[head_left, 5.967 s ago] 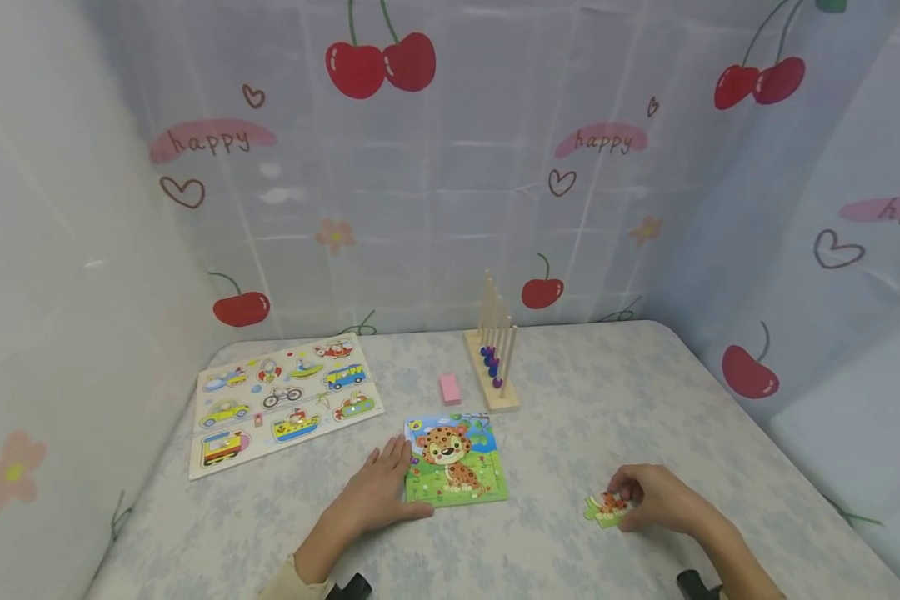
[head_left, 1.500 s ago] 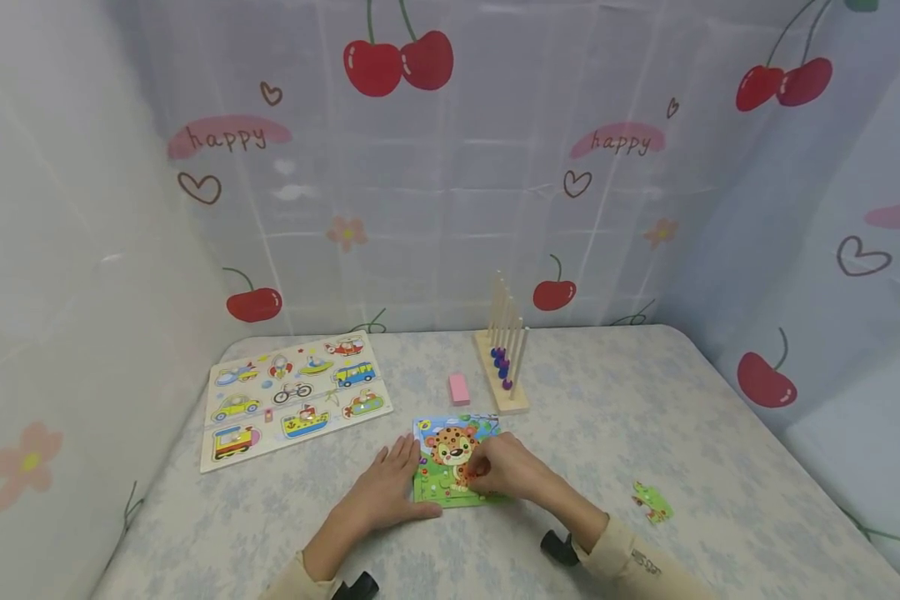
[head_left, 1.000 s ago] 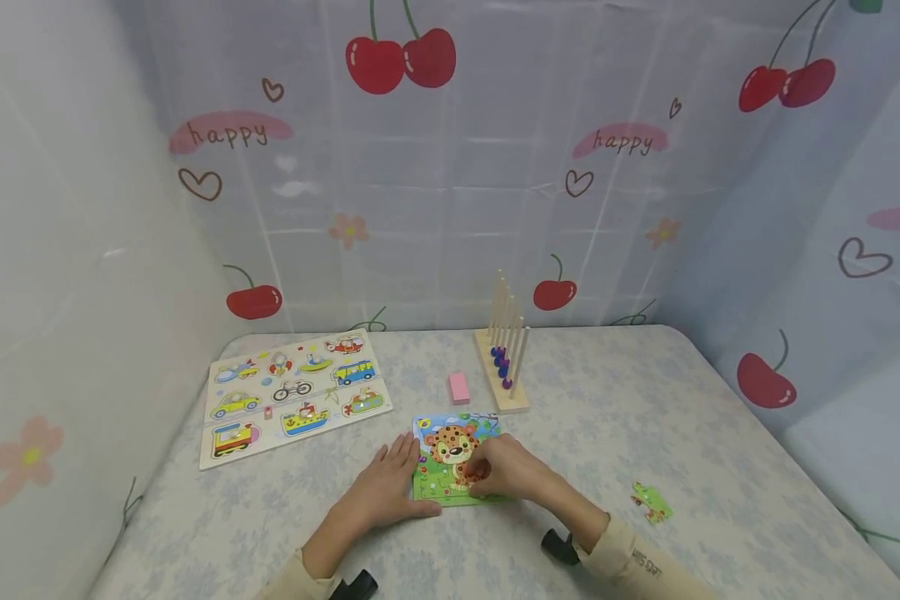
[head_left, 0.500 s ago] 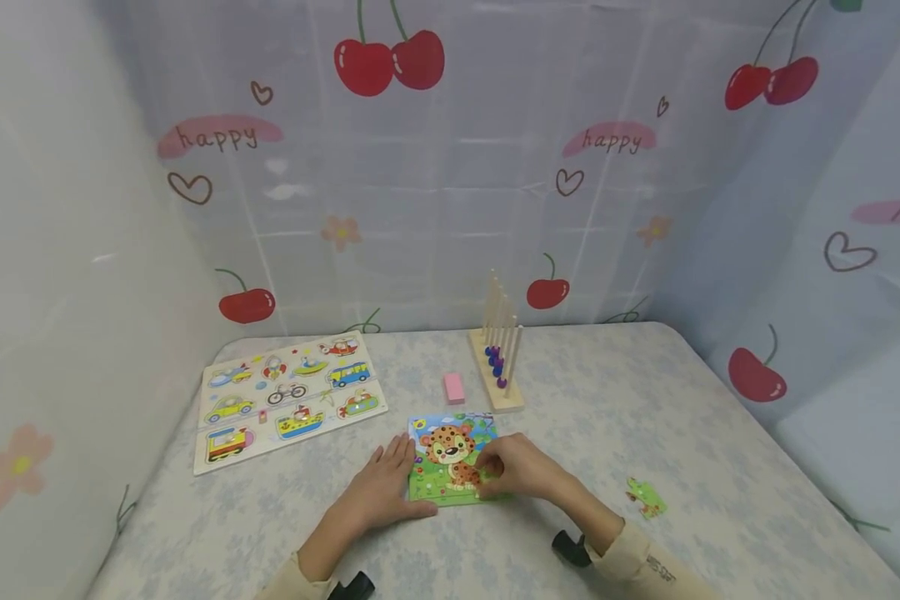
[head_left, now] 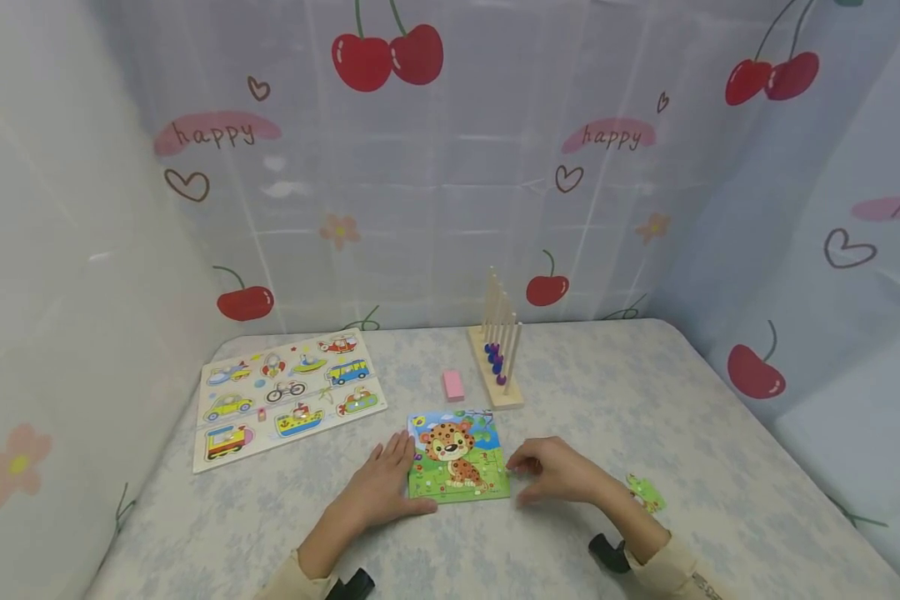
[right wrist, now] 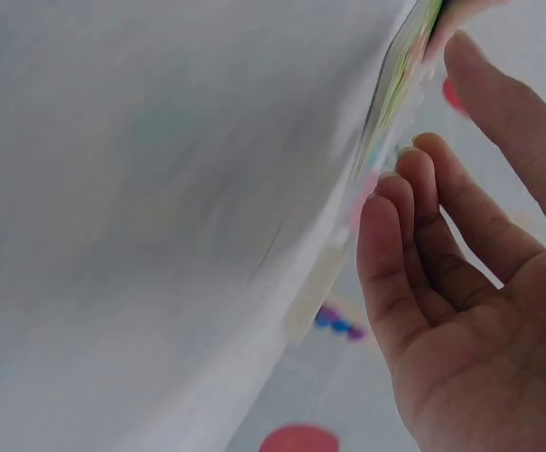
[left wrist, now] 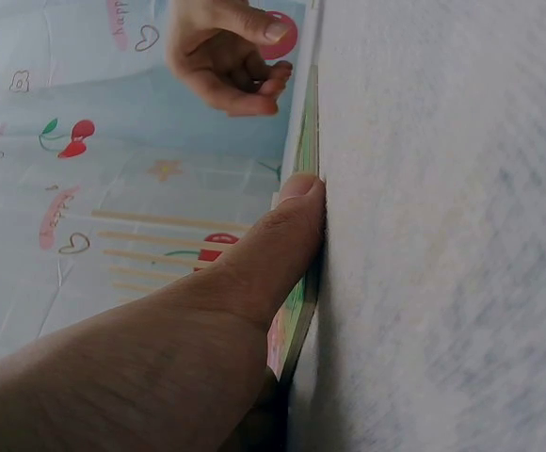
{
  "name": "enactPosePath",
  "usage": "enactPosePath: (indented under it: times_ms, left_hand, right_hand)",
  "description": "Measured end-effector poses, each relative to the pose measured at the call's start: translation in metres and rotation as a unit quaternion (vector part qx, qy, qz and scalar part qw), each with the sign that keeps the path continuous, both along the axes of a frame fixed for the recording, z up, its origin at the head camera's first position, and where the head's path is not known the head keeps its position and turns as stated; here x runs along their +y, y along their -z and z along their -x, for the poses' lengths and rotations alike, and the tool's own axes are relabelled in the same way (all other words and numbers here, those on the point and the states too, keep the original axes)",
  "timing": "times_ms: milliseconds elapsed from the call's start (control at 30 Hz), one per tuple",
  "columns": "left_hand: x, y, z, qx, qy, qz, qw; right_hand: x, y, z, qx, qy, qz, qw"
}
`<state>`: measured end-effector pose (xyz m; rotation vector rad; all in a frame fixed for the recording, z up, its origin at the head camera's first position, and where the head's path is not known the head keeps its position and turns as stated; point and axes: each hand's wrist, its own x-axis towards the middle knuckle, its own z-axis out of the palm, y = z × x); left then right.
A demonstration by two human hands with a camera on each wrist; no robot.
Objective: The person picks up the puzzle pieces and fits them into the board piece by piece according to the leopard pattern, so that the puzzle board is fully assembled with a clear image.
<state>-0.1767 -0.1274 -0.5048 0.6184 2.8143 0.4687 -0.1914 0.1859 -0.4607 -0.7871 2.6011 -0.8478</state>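
Observation:
A square jigsaw puzzle (head_left: 457, 458) with a cartoon leopard lies in front of me, its picture of sky, grass and animal facing up. My left hand (head_left: 378, 483) rests on the table against the puzzle's left edge, fingers straight, thumb along the lower left corner. Just off the puzzle's right edge is my right hand (head_left: 558, 471); its fingers are loosely bent and the right wrist view shows nothing between thumb and fingers. A loose green puzzle piece (head_left: 647, 493) lies to the right, partly behind my right forearm.
Behind the puzzle sit a pink block (head_left: 453, 386) and a wooden peg stand (head_left: 504, 396) with upright rods and blue and purple beads. A vehicle peg board (head_left: 288, 400) lies at the back left. Printed curtains (head_left: 450, 208) enclose the table.
My right hand has brought a leopard-patterned piece from the right to the puzzle, worked over its lower part, then let go and drawn back rightward. My left hand keeps its place.

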Motion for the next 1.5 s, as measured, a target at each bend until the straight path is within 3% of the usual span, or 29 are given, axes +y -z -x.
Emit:
enactPosePath:
  times_ms: [167, 567, 800, 1000, 1500]
  left_hand:
    - [-0.002, -0.001, 0.000, -0.001, -0.004, -0.005, 1.0000]
    - [0.000, -0.001, -0.001, -0.004, 0.000, -0.006, 1.0000]
    - [0.000, -0.002, -0.002, 0.001, 0.001, -0.006, 1.0000]
    - [0.001, -0.003, -0.002, -0.001, 0.001, -0.003, 1.0000]
    - [0.002, -0.005, -0.003, 0.002, 0.001, -0.004, 1.0000]
  right_hand:
    - [0.035, -0.006, -0.002, -0.009, 0.031, -0.015, 0.9994]
    - [0.114, -0.015, -0.015, -0.021, 0.063, -0.015, 0.9977]
    - [0.147, -0.012, -0.018, -0.076, 0.083, -0.020, 0.9935]
    - [0.162, -0.007, -0.023, -0.102, 0.087, -0.029, 0.9905]
    - [0.174, -0.002, -0.021, -0.109, 0.078, 0.014, 0.9908]
